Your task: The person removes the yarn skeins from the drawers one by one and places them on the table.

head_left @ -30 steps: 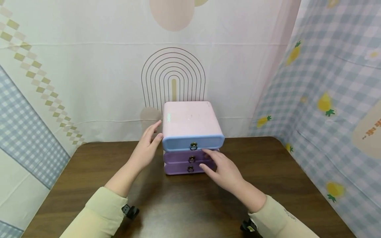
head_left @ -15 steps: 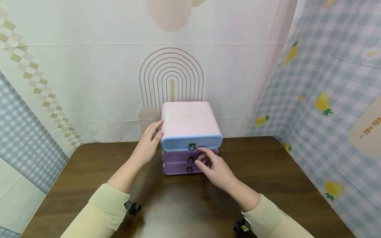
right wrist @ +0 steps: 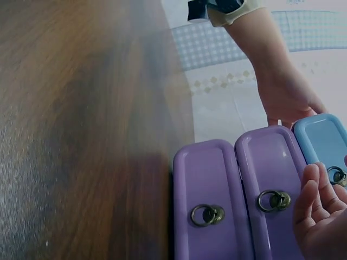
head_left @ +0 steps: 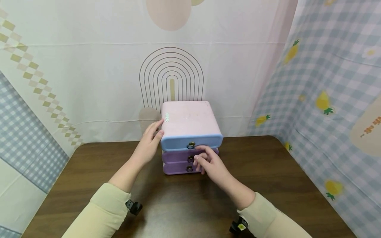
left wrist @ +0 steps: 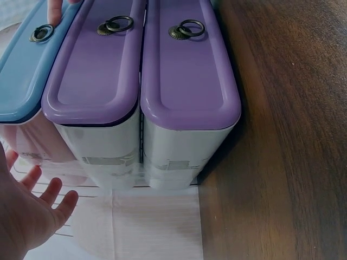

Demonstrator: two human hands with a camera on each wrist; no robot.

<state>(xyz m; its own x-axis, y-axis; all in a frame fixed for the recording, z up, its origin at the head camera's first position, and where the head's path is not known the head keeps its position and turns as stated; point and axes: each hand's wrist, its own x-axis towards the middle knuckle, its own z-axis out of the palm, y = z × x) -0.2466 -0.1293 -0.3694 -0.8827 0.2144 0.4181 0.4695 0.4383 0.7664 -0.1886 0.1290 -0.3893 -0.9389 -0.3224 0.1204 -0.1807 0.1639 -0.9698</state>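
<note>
A small chest of drawers with a pink top (head_left: 190,117) stands at the back of the table, one blue drawer (head_left: 175,143) above two purple drawers (head_left: 175,156). Each front carries a bronze ring pull; the blue drawer's ring (left wrist: 42,33) hangs by my right index fingertip. My left hand (head_left: 147,145) rests its fingertips and thumb along the chest's left side, fingers spread. My right hand (head_left: 215,167) is before the fronts, its index finger reaching to the blue drawer beside the ring, the other fingers loosely bent. All drawers look closed; their insides are hidden.
The dark wooden table (head_left: 178,205) extends in front and to both sides. A patterned cloth (head_left: 104,82) hangs just behind the chest, and a checked cloth (head_left: 312,66) bounds the right side.
My right hand has moved left across the fronts, its index finger coming up to the blue drawer's ring while its other fingers bend more. The left hand stays at the chest's side.
</note>
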